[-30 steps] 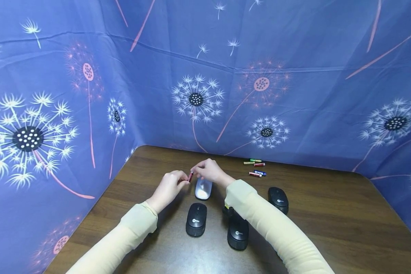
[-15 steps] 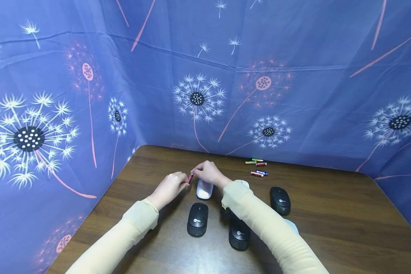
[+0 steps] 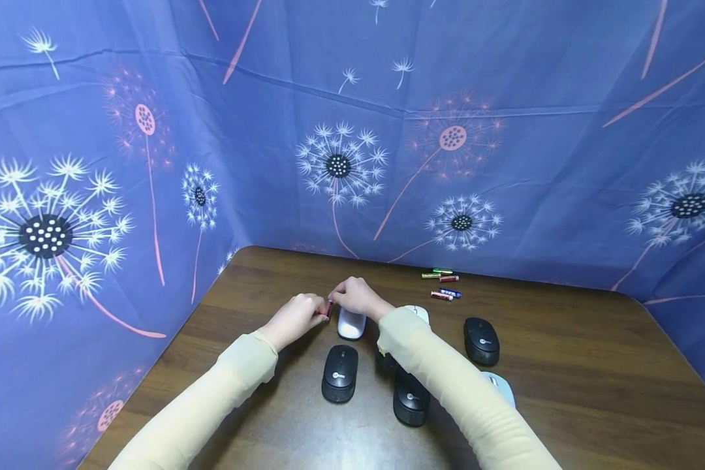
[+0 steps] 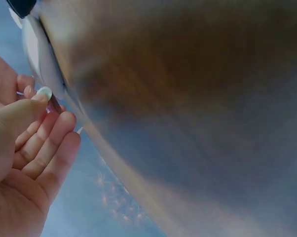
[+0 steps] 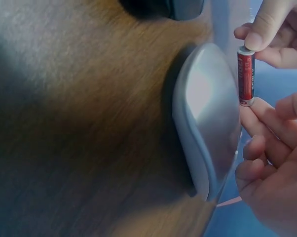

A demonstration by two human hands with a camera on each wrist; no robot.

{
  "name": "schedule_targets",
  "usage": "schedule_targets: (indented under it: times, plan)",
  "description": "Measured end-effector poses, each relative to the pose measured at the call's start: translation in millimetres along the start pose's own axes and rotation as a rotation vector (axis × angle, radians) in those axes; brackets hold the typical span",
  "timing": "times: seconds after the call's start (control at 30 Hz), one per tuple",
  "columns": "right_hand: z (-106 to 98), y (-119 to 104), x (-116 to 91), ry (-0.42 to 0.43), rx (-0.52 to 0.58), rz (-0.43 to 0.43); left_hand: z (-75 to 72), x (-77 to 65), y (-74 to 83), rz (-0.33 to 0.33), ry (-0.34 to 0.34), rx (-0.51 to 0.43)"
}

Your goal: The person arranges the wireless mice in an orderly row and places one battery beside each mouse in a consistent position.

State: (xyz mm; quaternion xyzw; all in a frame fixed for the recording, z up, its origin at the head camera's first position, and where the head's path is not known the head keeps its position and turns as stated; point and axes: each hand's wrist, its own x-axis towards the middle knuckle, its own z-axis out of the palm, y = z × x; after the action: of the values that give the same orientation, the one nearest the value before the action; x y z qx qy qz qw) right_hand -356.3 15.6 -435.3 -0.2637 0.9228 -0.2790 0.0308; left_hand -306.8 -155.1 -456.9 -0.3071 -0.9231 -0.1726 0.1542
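Observation:
A small red and black battery (image 3: 329, 309) is held off the table between my two hands, just left of a silver computer mouse (image 3: 351, 324). My left hand (image 3: 296, 320) pinches one end of it, the thumb pressing on the end cap. In the right wrist view, the battery (image 5: 246, 76) appears with its other end against a fingertip of my right hand (image 5: 279, 153). The right thumb stands apart from it, the other fingers loosely bent. The left wrist view catches only the battery's pale end (image 4: 45, 93) and part of its side.
Black mice stand nearer (image 3: 339, 375), partly under my right forearm (image 3: 411, 401), and at the right (image 3: 482, 341). A white mouse (image 3: 418, 312) and a pale blue one (image 3: 501, 386) show beside that sleeve. Several loose batteries (image 3: 441, 296) lie toward the back edge, before a blue patterned cloth (image 3: 505, 163).
Both hands stay around the battery nearly in place. My right forearm has shifted slightly left, uncovering the white and pale blue mice. The view itself has moved a little.

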Motion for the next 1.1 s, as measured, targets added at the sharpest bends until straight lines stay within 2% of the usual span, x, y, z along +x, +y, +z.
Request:
schedule_targets:
  times: [0.13, 0.37, 0.77, 1.1]
  plan:
    - [2.1, 1.3, 2.0, -0.008, -0.04, -0.003, -0.2, 4.5, 0.0, 0.038, -0.033, 0.021]
    - [2.7, 1.6, 4.7, -0.012, -0.08, -0.006, 1.0, 12.1, 0.2, 0.105, -0.04, 0.073]
    - [3.6, -0.4, 1.4, -0.03, -0.119, -0.01, 5.2, 11.1, -4.9, 0.106, -0.054, 0.074]
    - [5.5, -1.7, 1.5, -0.041, -0.148, -0.013, 4.8, 11.3, -2.8, 0.099, -0.073, 0.073]
